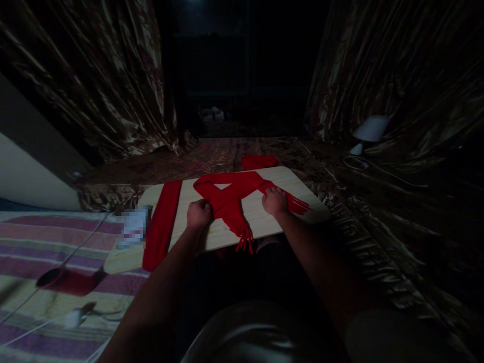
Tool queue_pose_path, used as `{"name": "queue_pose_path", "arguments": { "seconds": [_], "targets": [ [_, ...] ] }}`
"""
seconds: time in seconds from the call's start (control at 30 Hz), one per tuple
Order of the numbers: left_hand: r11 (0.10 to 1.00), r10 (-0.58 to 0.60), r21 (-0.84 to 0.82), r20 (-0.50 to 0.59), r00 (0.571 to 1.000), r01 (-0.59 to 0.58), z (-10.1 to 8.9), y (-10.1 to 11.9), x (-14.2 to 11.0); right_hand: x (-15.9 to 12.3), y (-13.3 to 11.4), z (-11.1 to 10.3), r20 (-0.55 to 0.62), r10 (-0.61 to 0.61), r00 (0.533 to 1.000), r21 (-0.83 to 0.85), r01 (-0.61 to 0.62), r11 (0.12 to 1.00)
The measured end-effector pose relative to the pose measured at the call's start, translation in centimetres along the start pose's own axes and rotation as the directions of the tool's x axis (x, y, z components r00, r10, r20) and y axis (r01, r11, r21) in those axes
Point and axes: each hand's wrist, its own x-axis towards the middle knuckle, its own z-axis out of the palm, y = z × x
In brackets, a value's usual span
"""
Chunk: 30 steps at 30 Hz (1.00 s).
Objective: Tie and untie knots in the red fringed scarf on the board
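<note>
Scarf (239, 194) lies crossed on the board (268, 226). From my remote view, left hand (199, 214) and right hand (275, 201) curl against it; I cannot tell whether either grips. Snagging its overhanging fringe (245, 239) could skew it.

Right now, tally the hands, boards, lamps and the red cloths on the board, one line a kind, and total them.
Hands, left hand and right hand: 2
Red cloths, scarf and strip: 2
Board: 1
Lamp: 1
Total: 6
</note>
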Motion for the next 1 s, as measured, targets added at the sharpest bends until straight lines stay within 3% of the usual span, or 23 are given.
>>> {"name": "queue_pose_path", "arguments": {
  "seconds": [0.37, 0.47, 0.63, 0.77, 0.87, 1.0],
  "targets": [
    [0.999, -0.017, 0.033, 0.012, 1.000, 0.017, -0.4, 0.3, 0.0, 0.2, 0.1, 0.1, -0.015, 0.001, 1.000, 0.030, -0.001, 1.000],
    [0.999, -0.007, 0.045, 0.029, 1.000, 0.006, -0.5, 0.3, -0.1, -0.2, -0.3, -0.5, -0.036, -0.051, 0.998, 0.036, 0.053, 0.998],
    [0.999, -0.021, 0.027, 0.041, 0.999, 0.020, -0.8, 0.4, -0.1, -3.4, -1.7, -0.9, -0.055, -0.253, 0.966, 0.146, 0.258, 0.955],
    [0.998, -0.049, 0.037, 0.052, 0.997, 0.047, -0.9, 0.7, -0.1, -7.3, -1.3, -0.6, -0.020, -0.391, 0.920, 0.234, 0.385, 0.893],
    [0.998, -0.052, 0.048, 0.074, 0.996, 0.049, -1.1, 0.9, -0.1, -9.1, -0.1, -0.7, -0.046, -0.385, 0.922, 0.275, 0.383, 0.882],
    [0.995, 0.070, 0.055, 0.144, 0.987, -0.078, -1.4, 0.5, -1.2, -9.7, 0.4, -0.8, -0.075, -0.339, 0.938, 0.284, 0.346, 0.894]
  ]
}}
